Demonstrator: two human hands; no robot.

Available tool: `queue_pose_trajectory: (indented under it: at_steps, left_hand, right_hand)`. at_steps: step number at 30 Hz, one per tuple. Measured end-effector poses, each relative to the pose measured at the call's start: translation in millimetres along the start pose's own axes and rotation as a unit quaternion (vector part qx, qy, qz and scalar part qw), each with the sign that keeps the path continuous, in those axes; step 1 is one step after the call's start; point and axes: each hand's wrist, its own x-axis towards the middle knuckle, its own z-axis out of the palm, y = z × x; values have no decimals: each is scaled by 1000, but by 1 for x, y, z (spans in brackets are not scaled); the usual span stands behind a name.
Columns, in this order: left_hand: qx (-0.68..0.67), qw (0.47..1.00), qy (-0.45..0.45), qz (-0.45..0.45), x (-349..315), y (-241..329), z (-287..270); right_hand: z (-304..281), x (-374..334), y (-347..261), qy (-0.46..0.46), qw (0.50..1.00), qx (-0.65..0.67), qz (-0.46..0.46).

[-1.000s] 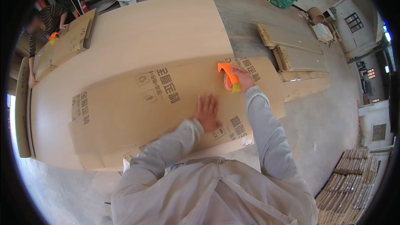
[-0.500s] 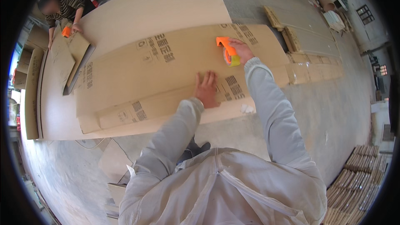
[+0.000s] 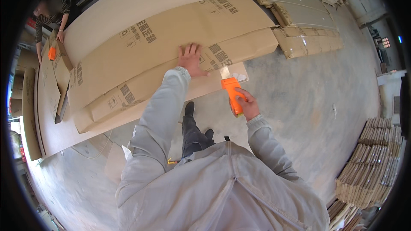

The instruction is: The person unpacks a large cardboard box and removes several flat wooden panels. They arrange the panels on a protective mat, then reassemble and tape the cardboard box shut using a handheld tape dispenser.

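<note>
A long brown cardboard package [image 3: 167, 47] with dark printing lies across the table in front of me. My left hand [image 3: 191, 61] presses flat on its top close to the near edge, fingers spread. Off that near edge, my right hand [image 3: 247, 104] grips an orange tape dispenser [image 3: 231, 90]. A strip of clear tape [image 3: 225, 72] runs from the dispenser's head back to the package's near side. The tape roll is mostly hidden by the dispenser and my fingers.
A co-worker [image 3: 51, 15] at the far left handles folded cardboard [image 3: 63, 60], with another orange dispenser [image 3: 52, 54] there. Wrapped flat packages [image 3: 308, 40] lie beyond the right end. A tall stack of flat bundles [image 3: 370, 162] stands at the lower right.
My right hand has drawn the dispenser from the package's top toward me, past the near edge, paying out tape. My left hand still presses on the cardboard; the view has shifted.
</note>
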Motion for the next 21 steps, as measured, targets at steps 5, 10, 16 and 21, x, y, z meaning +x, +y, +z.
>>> queue_pose_trajectory:
  at_steps: [5,10,16,21]
  left_hand:
    - [20,999,-4,43,1,10,-3]
    - [-20,995,-38,85,20,38,6]
    - [33,998,-33,45,28,52,13]
    - [92,995,18,15,31,63,35]
  right_hand:
    - [8,33,-11,-33,997,-10,70]
    - [34,79,-23,-33,993,-65,96]
    - [79,100,-25,92,860,-501,-21]
    - [16,37,-34,87,961,-260,27]
